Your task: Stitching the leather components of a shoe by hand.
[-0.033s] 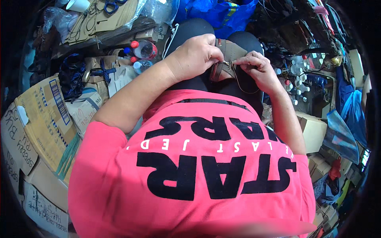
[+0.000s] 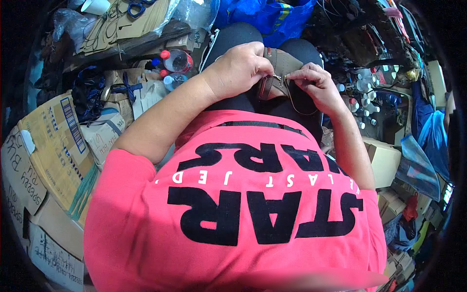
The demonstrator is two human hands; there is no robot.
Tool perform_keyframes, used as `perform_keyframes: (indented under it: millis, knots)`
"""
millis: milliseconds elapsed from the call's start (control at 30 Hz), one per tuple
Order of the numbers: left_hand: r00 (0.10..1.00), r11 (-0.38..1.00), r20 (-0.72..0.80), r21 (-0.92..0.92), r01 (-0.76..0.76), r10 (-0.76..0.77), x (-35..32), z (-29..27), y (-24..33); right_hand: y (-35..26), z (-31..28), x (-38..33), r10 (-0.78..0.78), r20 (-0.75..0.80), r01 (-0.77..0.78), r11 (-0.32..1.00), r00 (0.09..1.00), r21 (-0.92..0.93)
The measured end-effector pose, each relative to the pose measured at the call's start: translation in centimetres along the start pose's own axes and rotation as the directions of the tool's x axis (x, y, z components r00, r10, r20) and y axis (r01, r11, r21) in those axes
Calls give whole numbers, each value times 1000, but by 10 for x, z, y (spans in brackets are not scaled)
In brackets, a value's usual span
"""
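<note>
A taupe and brown leather shoe [image 2: 286, 62] rests in my lap between my dark-clad thighs. Over it, my left hand [image 2: 243, 70] is closed, its thumb and fingers pinching a thin light-brown lace [image 2: 294, 103] close to the shoe's opening. My right hand [image 2: 317, 86] pinches the same lace a short way to the right, fingertips pressed together. Between the two hands runs a short stretch of lace, while a loose length curves down below the right hand. My fingers hide part of the shoe.
Cardboard boxes [image 2: 53, 141] crowd the left side. Plastic bottles [image 2: 177, 62] lie beyond my left forearm, and several small bottles [image 2: 365, 97] stand at the right. A blue bag [image 2: 265, 19] sits ahead of my knees. Dark blue scissors [image 2: 136, 9] lie on cardboard at the far left.
</note>
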State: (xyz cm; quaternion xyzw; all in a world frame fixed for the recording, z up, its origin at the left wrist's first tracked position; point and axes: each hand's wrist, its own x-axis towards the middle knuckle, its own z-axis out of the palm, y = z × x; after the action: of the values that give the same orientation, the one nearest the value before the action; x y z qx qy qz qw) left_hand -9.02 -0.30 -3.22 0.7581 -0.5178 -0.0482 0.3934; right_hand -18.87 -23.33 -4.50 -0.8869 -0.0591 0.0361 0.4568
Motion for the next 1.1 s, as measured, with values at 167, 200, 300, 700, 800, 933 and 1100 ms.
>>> perform_keyframes:
  millis: [167,200,300,700,800,933,1100]
  knots:
    - [999,999,-13,19,-46,47,2,1,3,1,-1,1,-24,14,24,1000,1000,-2]
    - [996,994,-15,62,-88,90,3,2,3,1,-1,1,-23,15,23,1000,1000,-1]
    - [989,978,2,150,-146,148,4,0,6,0,-1,1,-12,11,12,1000,1000,-4]
    - [992,983,9,136,-127,127,3,-2,7,3,0,0,-10,3,10,1000,1000,-9]
    - [992,983,11,131,-129,129,3,-2,5,4,-1,0,29,24,-29,999,999,41]
    - [994,987,28,115,-112,110,3,0,6,5,0,0,9,20,-9,999,1000,30]
    - [995,996,49,33,-83,82,1,4,3,6,-2,0,7,48,-8,1000,999,27]
